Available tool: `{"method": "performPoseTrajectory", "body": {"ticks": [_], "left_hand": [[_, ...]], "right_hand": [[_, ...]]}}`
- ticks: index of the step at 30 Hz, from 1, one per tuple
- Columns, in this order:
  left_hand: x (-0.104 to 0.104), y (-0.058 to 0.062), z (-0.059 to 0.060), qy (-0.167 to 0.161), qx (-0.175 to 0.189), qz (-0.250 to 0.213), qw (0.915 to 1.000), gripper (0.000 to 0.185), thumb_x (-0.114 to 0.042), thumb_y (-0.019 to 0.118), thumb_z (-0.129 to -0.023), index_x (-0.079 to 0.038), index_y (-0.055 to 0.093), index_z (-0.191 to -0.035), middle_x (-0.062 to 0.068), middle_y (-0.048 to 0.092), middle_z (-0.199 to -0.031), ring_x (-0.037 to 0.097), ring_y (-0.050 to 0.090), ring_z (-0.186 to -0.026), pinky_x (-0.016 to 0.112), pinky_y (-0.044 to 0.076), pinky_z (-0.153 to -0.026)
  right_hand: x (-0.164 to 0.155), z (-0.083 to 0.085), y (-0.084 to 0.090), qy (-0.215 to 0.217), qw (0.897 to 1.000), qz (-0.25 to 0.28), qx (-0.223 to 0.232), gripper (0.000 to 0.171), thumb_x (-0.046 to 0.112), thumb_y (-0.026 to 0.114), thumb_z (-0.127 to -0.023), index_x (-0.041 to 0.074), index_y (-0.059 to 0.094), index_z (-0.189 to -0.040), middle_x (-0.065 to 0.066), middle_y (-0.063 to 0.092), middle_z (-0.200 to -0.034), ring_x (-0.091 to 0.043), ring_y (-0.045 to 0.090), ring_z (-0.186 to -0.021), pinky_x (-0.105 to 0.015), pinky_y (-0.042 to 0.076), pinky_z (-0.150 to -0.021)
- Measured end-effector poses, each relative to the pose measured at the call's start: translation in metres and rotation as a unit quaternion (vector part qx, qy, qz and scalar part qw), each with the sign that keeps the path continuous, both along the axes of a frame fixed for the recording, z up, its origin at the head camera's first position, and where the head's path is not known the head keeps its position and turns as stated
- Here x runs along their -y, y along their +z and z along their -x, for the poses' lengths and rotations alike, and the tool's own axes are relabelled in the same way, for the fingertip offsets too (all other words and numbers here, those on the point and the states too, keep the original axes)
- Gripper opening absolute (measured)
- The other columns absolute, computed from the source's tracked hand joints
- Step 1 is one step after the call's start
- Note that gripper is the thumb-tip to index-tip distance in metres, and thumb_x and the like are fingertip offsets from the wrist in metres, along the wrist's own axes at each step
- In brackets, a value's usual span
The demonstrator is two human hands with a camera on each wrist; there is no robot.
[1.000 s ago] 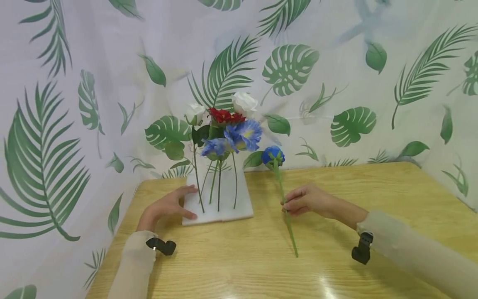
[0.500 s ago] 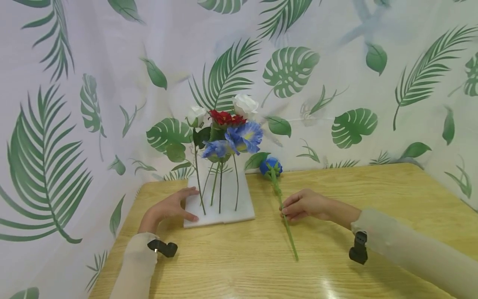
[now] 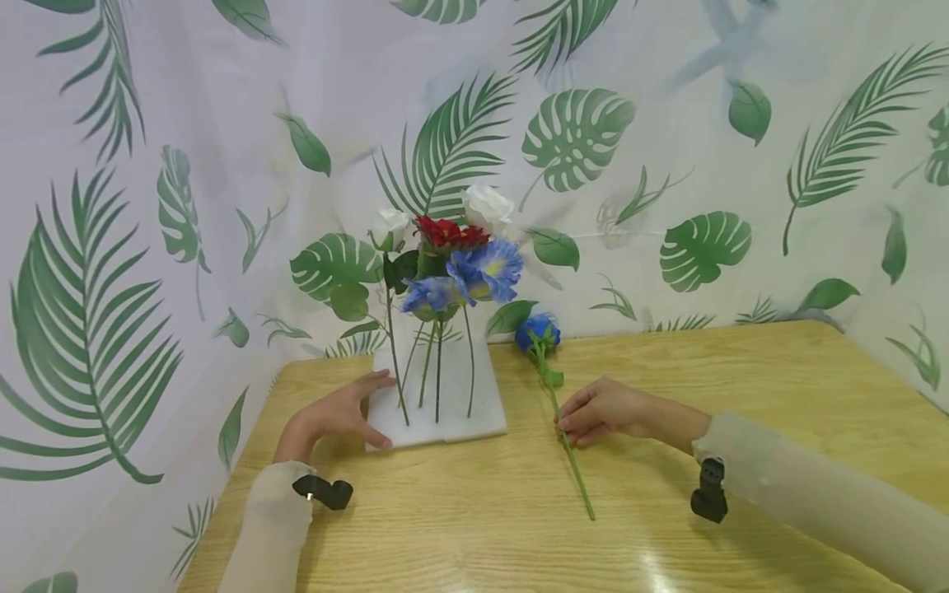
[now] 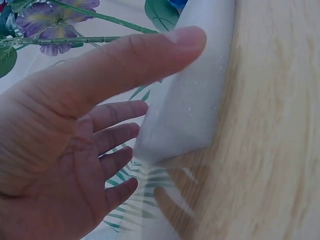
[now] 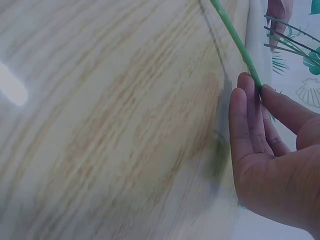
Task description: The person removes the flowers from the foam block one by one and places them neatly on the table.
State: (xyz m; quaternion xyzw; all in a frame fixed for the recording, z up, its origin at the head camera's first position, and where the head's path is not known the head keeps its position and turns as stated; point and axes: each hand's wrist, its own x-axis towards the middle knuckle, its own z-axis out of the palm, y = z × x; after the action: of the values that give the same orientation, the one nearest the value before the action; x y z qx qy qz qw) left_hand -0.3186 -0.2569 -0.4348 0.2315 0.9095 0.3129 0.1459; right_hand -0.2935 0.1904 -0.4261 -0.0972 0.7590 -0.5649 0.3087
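Note:
My right hand (image 3: 602, 412) pinches the green stem (image 5: 235, 35) of a blue rose (image 3: 537, 332) between thumb and fingertips. The rose leans low over the table, its bloom pointing away and its stem end towards me. At the left, my left hand (image 3: 337, 416) spreads its thumb and fingers along the side of a white foam board (image 3: 474, 424). In the left wrist view the thumb (image 4: 185, 42) reaches over the foam edge, with the other fingers loosely extended. White roses (image 3: 485, 207), red flowers (image 3: 445, 232) and blue-violet flowers (image 3: 493, 268) stand upright in the foam.
A wood-grain table (image 3: 667, 511) carries everything. Behind it and at the left hangs a white curtain (image 3: 630, 49) printed with green leaves. Each sleeve has a black wrist camera (image 3: 709, 490) strapped on.
The blue rose's bloom has dropped and tilted slightly left, and my right hand has shifted a little lower and left. My left hand stays at the foam board.

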Motion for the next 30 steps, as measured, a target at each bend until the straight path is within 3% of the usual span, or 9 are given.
{"method": "performPoseTrajectory", "body": {"ticks": [14, 30], "left_hand": [[-0.0009, 0.0054, 0.0020, 0.004, -0.002, -0.003, 1.0000, 0.105, -0.025, 0.095, -0.068, -0.007, 0.040, -0.156, 0.020, 0.018, -0.169, 0.046, 0.013, -0.156, 0.064, 0.015, -0.125], [0.0010, -0.0017, 0.0019, 0.018, 0.011, -0.026, 0.9995, 0.096, -0.028, 0.093, -0.073, -0.009, 0.045, -0.153, 0.016, 0.023, -0.169, 0.043, 0.014, -0.157, 0.063, 0.017, -0.125]], "right_hand": [[0.0087, 0.0033, 0.0035, 0.006, 1.000, -0.016, 0.002, 0.028, 0.001, 0.066, -0.095, -0.015, 0.064, -0.118, -0.006, 0.075, -0.085, -0.014, 0.073, -0.075, -0.033, 0.064, -0.078], [0.0082, 0.0021, 0.0046, 0.010, 0.999, -0.038, 0.005, 0.032, 0.005, 0.067, -0.096, -0.013, 0.064, -0.121, -0.008, 0.077, -0.088, -0.016, 0.075, -0.078, -0.033, 0.064, -0.078]]}}
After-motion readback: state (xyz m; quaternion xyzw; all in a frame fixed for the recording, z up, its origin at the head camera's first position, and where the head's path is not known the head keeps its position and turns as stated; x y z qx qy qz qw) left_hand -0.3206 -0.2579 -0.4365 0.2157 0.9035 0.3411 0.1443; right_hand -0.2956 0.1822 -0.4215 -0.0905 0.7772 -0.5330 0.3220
